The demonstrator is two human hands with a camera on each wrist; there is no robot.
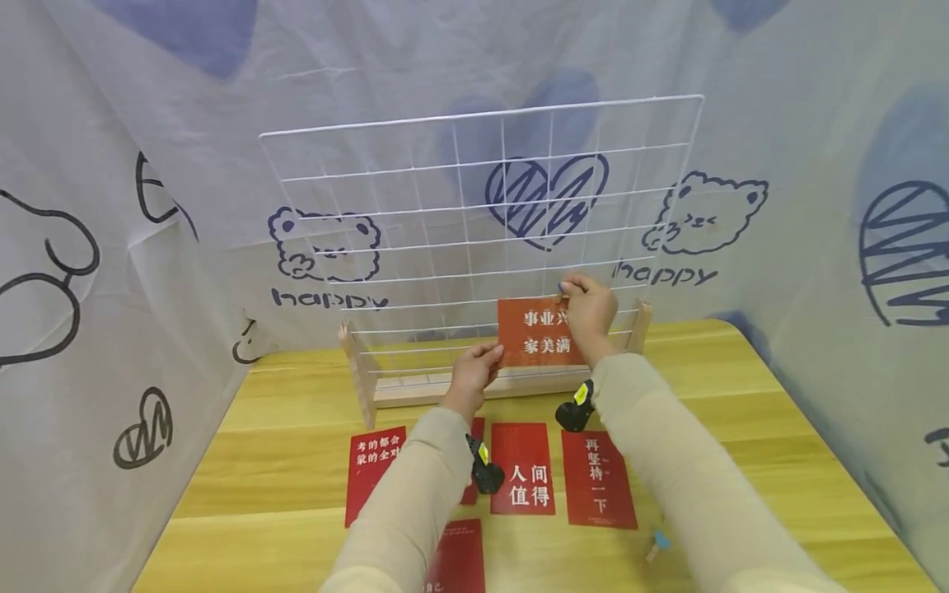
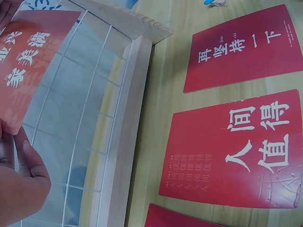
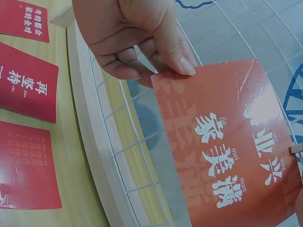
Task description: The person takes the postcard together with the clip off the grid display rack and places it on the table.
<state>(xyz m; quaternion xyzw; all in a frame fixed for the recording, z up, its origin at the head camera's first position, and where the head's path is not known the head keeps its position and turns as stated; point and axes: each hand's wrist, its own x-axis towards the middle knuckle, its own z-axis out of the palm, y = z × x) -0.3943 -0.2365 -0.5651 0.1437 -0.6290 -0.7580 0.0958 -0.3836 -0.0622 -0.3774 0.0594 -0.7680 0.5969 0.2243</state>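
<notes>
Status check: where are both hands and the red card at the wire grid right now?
Left hand pinches the red card at its lower left corner. Right hand grips its top right. Card held against the wire grid. Nothing blocking.

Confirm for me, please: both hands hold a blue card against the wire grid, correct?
Not quite: the card is red, not blue, as the head view shows. The left hand and right hand do hold it against the grid.
</notes>
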